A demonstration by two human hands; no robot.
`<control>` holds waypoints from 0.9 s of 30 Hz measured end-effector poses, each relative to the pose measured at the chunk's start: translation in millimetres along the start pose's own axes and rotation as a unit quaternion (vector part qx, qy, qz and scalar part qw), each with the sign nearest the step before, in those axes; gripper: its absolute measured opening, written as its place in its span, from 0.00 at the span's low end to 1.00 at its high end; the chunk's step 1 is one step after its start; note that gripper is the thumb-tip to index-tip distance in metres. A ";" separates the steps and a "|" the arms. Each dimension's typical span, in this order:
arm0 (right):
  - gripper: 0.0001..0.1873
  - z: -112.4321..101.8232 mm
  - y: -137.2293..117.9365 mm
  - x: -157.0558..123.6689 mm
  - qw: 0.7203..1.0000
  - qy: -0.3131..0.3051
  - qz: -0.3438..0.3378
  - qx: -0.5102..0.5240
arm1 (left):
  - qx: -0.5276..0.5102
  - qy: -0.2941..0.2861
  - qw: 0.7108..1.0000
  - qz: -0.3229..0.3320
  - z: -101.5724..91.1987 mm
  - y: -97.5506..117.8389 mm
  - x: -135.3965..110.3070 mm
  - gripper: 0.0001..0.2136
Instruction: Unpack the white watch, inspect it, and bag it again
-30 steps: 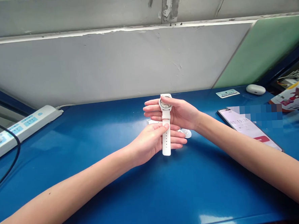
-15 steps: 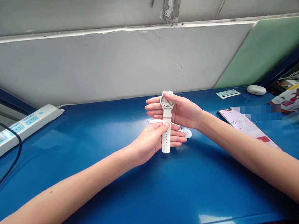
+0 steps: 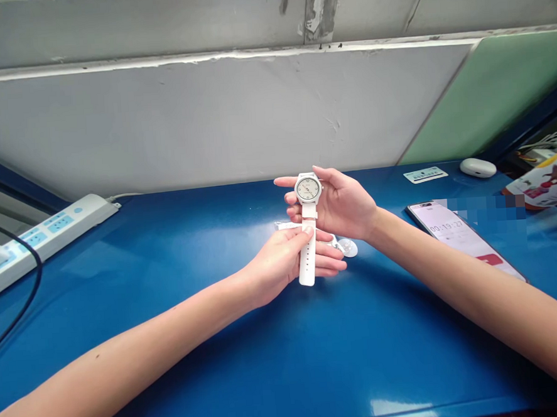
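A white wristwatch [image 3: 308,190] with a round dial is held face up over the blue table, its strap stretched out toward me. My left hand [image 3: 288,255] pinches the holed half of the strap between its thumb and fingers, the fingers passing underneath. Behind the watch case, my right hand [image 3: 341,201] cups it on partly curled fingers, with the thumb raised clear of the dial. A small round whitish disc [image 3: 349,248] lies on the table just beyond my left fingertips. Something white and shiny [image 3: 286,225] is mostly hidden behind my hands.
On the left of the blue table [image 3: 199,377] lies a white power strip [image 3: 49,241] with a black cable [image 3: 33,293]. A phone [image 3: 464,238] showing a timer is partly under my right forearm. A card [image 3: 425,174] and a white earbud case [image 3: 478,167] lie at the back right.
My right thumb has lifted off the watch's dial and the right fingers have curled more. The dial now shows fully, and the watch has shifted slightly left.
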State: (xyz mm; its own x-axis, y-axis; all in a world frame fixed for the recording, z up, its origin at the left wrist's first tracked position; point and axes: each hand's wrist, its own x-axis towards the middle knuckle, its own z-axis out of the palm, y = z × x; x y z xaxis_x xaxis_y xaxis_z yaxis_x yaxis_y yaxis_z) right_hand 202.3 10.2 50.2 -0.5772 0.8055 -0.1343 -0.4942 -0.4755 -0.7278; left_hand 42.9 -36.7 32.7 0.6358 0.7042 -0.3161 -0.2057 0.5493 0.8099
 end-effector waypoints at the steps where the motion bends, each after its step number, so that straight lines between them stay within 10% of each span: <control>1: 0.28 0.1 -0.6 -0.2 1.000 0.005 0.003 0.004 | 0.000 0.000 1.000 0.000 0.6 0.3 -0.2 0.12; 14: 0.17 -7.0 3.7 7.7 0.985 0.138 -0.071 -0.081 | 0.011 0.001 1.000 0.008 6.1 1.5 -3.6 0.09; 27: 0.12 4.2 9.1 -2.3 0.981 0.001 -0.099 -0.169 | 0.007 -0.059 0.998 0.010 -0.5 -1.3 -2.6 0.16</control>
State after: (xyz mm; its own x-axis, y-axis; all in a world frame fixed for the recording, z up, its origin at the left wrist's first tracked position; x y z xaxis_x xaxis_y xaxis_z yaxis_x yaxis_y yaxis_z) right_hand 196.4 2.5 46.7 -0.4906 0.8708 0.0317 -0.3524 -0.1650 -0.9212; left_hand 41.2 -39.0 32.3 0.7151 0.6565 -0.2401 -0.2089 0.5285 0.8228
